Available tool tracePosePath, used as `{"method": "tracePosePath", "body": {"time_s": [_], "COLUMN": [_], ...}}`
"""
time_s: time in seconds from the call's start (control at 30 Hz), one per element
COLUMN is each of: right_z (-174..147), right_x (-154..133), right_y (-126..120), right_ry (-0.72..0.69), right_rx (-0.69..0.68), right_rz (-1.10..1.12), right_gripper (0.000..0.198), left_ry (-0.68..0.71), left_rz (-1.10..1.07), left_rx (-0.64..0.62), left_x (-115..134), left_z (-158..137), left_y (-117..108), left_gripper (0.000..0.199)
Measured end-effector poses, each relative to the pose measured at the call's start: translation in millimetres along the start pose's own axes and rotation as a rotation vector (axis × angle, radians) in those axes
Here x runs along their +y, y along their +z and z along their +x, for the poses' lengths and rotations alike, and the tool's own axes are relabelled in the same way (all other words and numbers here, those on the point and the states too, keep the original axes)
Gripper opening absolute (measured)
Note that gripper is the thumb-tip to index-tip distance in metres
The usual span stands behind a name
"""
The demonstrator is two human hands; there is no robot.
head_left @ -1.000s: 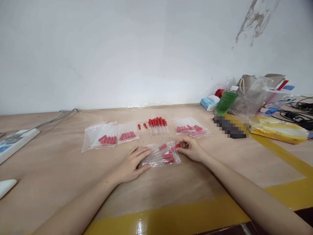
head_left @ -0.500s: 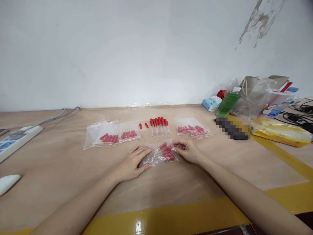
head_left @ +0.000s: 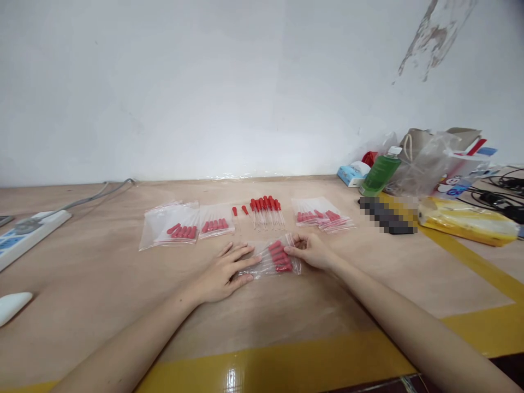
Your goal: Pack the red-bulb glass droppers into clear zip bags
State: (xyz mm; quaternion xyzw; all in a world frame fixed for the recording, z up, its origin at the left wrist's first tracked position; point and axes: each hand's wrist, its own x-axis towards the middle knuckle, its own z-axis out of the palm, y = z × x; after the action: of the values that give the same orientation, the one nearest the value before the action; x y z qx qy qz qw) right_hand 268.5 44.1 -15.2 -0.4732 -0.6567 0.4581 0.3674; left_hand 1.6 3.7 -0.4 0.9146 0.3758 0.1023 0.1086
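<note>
A clear zip bag (head_left: 264, 267) lies on the table between my hands, with several red-bulbed droppers (head_left: 282, 257) side by side in it. My left hand (head_left: 229, 270) rests flat, fingers spread, its fingertips on the bag's left end. At the right end, my right hand (head_left: 309, 251) pinches the bag's edge near the red bulbs. Beyond the bag stretches a row of loose droppers (head_left: 267, 206), with two more droppers (head_left: 234, 211) lying apart on their left.
Filled zip bags (head_left: 215, 225) and a further bag pile (head_left: 176, 226) lie at the left. Another stack of filled bags (head_left: 321, 213) is at the right. A power strip (head_left: 36, 234), a green bottle (head_left: 380, 172), a tissue pack (head_left: 352, 174) and a yellow packet (head_left: 466, 221) stand farther out.
The uppermost dropper in the bag has come down into line with the others. My right thumb has moved left over the bag's edge, and my left index finger reaches farther onto the bag.
</note>
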Motion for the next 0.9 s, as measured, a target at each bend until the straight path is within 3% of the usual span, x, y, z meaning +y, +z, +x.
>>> {"method": "tracePosePath", "body": {"time_s": [0.13,0.23,0.33,0.5,0.6,0.7,0.77,0.9], "right_z": [-7.7,-14.6,-16.5,7.3,34.7,55.7,60.5,51.9], "right_x": [-7.4,-12.7,-15.7,-18.0,-16.9,-8.8,1.8,27.1], "right_y": [-2.8,-18.8,-45.4,-79.3,-74.9,-56.5,-44.4,-36.1], "right_ry": [0.087,0.142,0.144,0.002,-0.045,0.001,0.047,0.044], "right_rx": [-0.062,-0.055,0.141,0.506,0.600,0.660,0.678,0.708], "right_rz": [0.144,0.348,0.488,0.519,0.537,0.582,0.547,0.319], "right_gripper": [0.036,0.031,0.024,0.021,0.028,0.031,0.032,0.034], "left_ry": [-0.016,-0.072,-0.108,-0.102,-0.102,-0.105,-0.125,-0.304], "left_rz": [0.000,-0.014,-0.019,-0.005,-0.002,-0.018,0.002,0.211], "left_rx": [0.050,0.081,0.080,0.062,0.063,0.084,0.172,0.574], "left_x": [1.8,3.1,2.6,-0.4,1.7,4.8,0.2,-43.4], "left_z": [-1.5,-3.5,-4.6,-4.7,-5.1,-4.7,-4.0,-11.1], "left_y": [0.2,-0.1,0.1,0.3,0.6,0.9,-1.4,-19.7], "left_gripper": [0.044,0.050,0.050,0.048,0.047,0.045,0.041,0.028]}}
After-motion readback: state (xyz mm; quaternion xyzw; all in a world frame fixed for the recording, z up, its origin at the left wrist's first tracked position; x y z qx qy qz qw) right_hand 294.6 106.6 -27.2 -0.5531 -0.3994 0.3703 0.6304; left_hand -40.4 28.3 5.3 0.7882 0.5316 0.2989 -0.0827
